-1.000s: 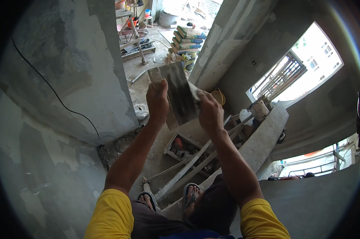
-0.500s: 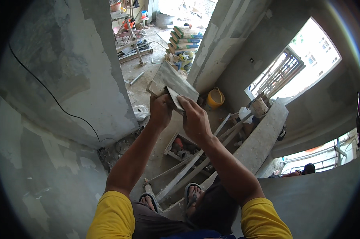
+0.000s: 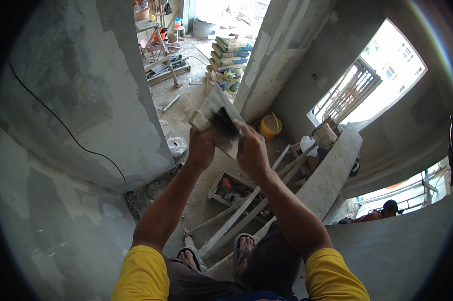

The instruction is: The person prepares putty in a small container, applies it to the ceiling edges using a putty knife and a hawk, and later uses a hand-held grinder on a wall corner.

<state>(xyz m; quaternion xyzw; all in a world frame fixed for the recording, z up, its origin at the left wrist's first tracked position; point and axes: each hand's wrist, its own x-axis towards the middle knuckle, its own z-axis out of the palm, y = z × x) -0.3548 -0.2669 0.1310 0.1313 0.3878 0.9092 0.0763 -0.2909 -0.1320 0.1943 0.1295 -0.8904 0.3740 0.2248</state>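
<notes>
Your left hand [image 3: 202, 149] clutches the pale handle [image 3: 200, 121] of a grey plate [image 3: 217, 98], twelve o'clock from you — your right hand [image 3: 253, 151] grasps a dark blade [image 3: 222, 121], blurred, overlapping it. A yellow bucket [image 3: 270, 127] stands at four o'clock from the plate.

"What carries things here?"
"The floor [image 3: 188, 111], rough and dusty. The yellow bucket [image 3: 269, 131] stands on it; take that as your mark."
"What's beyond the bucket?"
"A stack of bags [image 3: 229, 52], farther off and to its left. A pale tube [image 3: 171, 103] lies well to its left, also farther off."
"And closer in?"
"A crumpled white plastic bag [image 3: 177, 146], well left of the bucket and slightly nearer. Nearer still, left of the bucket, sits an open box [image 3: 215, 184] of mixed small pieces."
</notes>
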